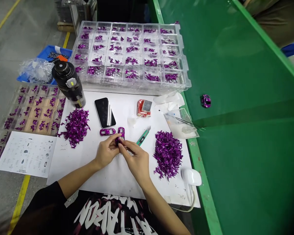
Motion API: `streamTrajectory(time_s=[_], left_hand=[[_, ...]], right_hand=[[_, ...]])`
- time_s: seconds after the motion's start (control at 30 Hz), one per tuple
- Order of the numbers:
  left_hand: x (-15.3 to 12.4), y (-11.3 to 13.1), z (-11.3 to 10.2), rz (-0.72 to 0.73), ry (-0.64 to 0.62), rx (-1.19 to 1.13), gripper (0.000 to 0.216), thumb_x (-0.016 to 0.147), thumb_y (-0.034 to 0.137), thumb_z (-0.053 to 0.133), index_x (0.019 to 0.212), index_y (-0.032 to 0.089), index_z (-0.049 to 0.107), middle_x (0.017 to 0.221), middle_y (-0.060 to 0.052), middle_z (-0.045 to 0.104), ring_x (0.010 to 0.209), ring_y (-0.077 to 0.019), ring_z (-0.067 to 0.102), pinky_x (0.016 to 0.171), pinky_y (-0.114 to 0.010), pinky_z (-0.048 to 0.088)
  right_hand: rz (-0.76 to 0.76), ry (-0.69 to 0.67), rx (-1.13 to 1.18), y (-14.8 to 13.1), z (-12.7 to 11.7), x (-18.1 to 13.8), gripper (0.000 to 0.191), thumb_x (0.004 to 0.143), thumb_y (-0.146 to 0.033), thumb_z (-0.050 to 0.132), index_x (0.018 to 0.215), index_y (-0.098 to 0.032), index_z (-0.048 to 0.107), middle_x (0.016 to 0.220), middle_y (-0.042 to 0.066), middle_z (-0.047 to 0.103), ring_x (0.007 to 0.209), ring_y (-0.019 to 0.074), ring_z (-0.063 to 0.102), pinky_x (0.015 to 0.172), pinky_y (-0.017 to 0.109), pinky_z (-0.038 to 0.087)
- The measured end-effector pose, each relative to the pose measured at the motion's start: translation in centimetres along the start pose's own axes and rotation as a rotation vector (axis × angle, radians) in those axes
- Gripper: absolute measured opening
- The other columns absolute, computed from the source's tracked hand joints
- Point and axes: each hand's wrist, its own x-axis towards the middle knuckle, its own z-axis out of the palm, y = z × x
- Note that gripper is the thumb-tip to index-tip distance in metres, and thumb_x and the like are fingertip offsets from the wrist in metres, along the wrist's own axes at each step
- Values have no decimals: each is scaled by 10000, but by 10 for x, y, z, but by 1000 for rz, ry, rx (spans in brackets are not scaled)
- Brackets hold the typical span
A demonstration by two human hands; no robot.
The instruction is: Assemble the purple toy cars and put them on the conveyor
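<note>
Over the white paper sheet [71, 169] at lower centre, the left hand [107, 151] and right hand [136, 160] pinch a small, partly hidden glossy purple metal piece [118, 140] between closed fingertips, seemingly steadying it from both sides.

Glossy purple plastic pieces [75, 127]; clear plastic tray [183, 70]; matt white paper sheet [71, 163].

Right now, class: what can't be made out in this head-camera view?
Head view, purple piece between the left hand and right hand: mostly hidden by the fingers.
Head view, printed sheet: text too small to read.
Head view, black shirt: lettering cut off by the bottom edge.
</note>
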Motion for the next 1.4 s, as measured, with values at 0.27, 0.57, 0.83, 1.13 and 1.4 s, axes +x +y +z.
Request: streamTrajectory(time_s=[0.27,0.57,0.83,1.13,1.4], left_hand=[[-2,-7,2,61,32,79,440,856,252,728,1287,223,645,1073,-68,780,1001,-226,760,963,-393,625],[-3,-2,2,66,21,133,409,841,235,733,1248,220,687,1087,-71,782,998,-235,762,963,-375,615],[3,7,-8,27,-119,104,708,844,202,734,1502,246,478,1069,-69,768,1034,-236,748,984,-384,589],[5,5,-15,36,-193,138,798,862,177,694,1576,218,341,942,-37,719,935,-205,740,929,-364,590],[-1,4,-4,125,-85,287,507,805,334,783,1267,186,636,979,-74,746,864,-218,716,839,-383,598]], right_hand=[[-51,42,-69,-2,5,-1,157,895,-306,682,945,-222,805,1002,67,791,852,219,769,839,358,655],[-164,71,-167,-1,5,-5,150,919,-275,663,973,-245,800,1012,70,787,863,232,770,819,377,673],[-135,-54,-176,4,-7,4,132,910,-310,679,975,-248,775,1143,90,747,1011,259,740,904,421,636],[-48,-294,-46,2,-2,17,354,927,-232,583,1259,-261,704,1171,42,765,986,242,759,867,381,643],[-214,271,-363,24,-81,30,263,968,-391,595,1084,-218,756,1075,84,779,981,246,744,923,397,602]])
